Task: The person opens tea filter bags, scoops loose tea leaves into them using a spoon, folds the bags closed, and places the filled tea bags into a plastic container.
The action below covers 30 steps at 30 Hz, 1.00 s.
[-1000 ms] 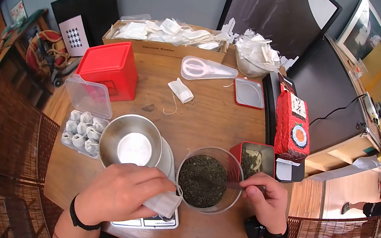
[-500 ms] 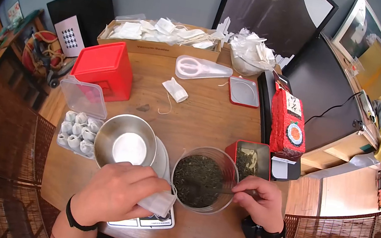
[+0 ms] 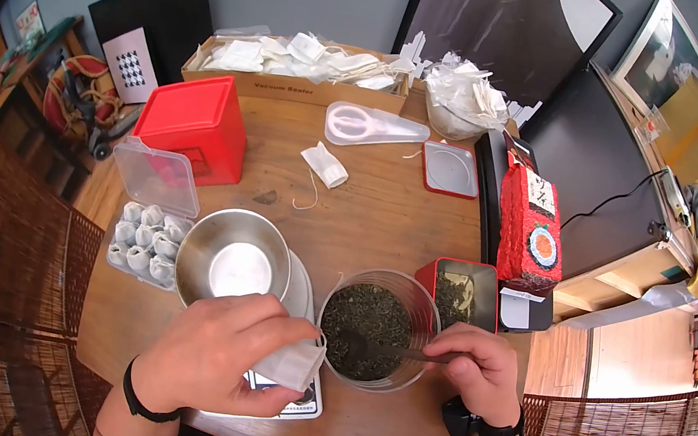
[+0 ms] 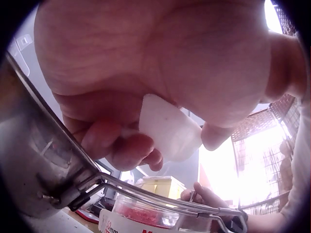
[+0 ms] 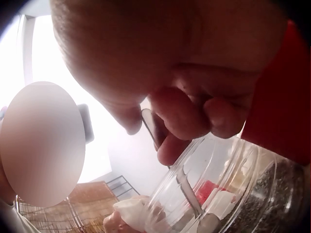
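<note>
My left hand (image 3: 221, 349) pinches a white tea bag (image 3: 292, 362) between thumb and fingers, right beside the rim of a clear round tub (image 3: 428, 314). Dark loose tea leaves (image 3: 370, 314) lie in the tub. With thumb and fingers my right hand (image 3: 485, 370) grips the handle of a dark spoon (image 3: 405, 353), whose bowl rests among the leaves. The right wrist view shows the spoon (image 5: 187, 187) through the tub's clear wall. Under the left hand is a white scale (image 3: 298, 302), with a steel bowl (image 3: 195, 257) next to it.
A red-rimmed tin (image 3: 426, 275) with more leaves stands behind the tub. On the left are a plastic box of filled tea bags (image 3: 147, 240) and a red canister (image 3: 194, 123). Behind lie a single tea bag (image 3: 325, 164), scissors in a case (image 3: 373, 128) and a carton (image 3: 296, 91) of bags.
The left thumb has shifted down away from the fingers, and the tea bag stands more upright and wider. In the tub the spoon has moved a little through the leaves.
</note>
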Each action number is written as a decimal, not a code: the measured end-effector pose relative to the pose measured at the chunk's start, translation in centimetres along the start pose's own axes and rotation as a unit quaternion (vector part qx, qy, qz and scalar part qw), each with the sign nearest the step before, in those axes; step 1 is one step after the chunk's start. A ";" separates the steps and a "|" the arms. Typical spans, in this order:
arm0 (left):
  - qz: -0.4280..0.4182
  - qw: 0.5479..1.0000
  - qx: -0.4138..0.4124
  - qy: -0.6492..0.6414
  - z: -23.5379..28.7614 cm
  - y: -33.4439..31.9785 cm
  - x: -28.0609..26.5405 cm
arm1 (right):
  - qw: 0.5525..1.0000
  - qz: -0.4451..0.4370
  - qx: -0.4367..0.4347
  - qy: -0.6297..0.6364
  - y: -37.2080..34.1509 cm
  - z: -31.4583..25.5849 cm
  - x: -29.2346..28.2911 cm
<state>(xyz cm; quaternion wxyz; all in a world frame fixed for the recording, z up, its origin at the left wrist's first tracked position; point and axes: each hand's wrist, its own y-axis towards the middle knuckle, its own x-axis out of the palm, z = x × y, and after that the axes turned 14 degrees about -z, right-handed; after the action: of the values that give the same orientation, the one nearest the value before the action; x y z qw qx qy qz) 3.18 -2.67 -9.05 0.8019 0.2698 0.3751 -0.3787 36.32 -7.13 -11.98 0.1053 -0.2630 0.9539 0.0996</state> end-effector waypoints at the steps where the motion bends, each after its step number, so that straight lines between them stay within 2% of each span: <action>1: 0.004 1.000 0.003 0.003 -0.1 -0.1 0.0 | 1.000 -0.013 -0.017 -0.005 0.1 -0.1 -0.1; 5: -0.011 1.000 0.002 0.015 0.2 0.1 -0.5 | 1.000 -0.013 -0.012 -0.018 0.2 -0.2 0.2; 7: -0.017 1.000 -0.015 0.019 0.2 0.0 -0.5 | 1.000 0.023 0.008 0.003 0.3 -0.2 0.6; 14: -0.020 1.000 -0.017 0.014 0.4 0.0 -0.7 | 0.999 0.018 0.014 0.027 0.2 0.0 0.5; 17: -0.017 0.999 -0.025 0.017 0.5 0.0 -0.8 | 0.997 0.021 0.029 0.067 -0.1 0.0 0.2; 19: -0.018 0.999 -0.027 0.028 0.2 -0.1 -0.6 | 0.989 0.036 0.074 0.124 -0.5 0.3 0.0; 22: 0.003 0.999 -0.044 0.018 0.1 0.0 -0.3 | 0.984 0.059 0.064 0.155 -0.3 0.6 0.1; 30: -0.008 0.996 -0.083 -0.030 0.7 -0.1 -0.7 | 0.976 0.080 0.051 0.196 -0.3 1.3 0.0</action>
<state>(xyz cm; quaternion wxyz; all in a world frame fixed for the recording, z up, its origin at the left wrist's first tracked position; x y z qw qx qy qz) 3.11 -2.94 -8.07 0.8296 0.1877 0.3832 -0.3601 36.66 -7.08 -13.22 -0.0788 -0.1944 0.9777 0.0050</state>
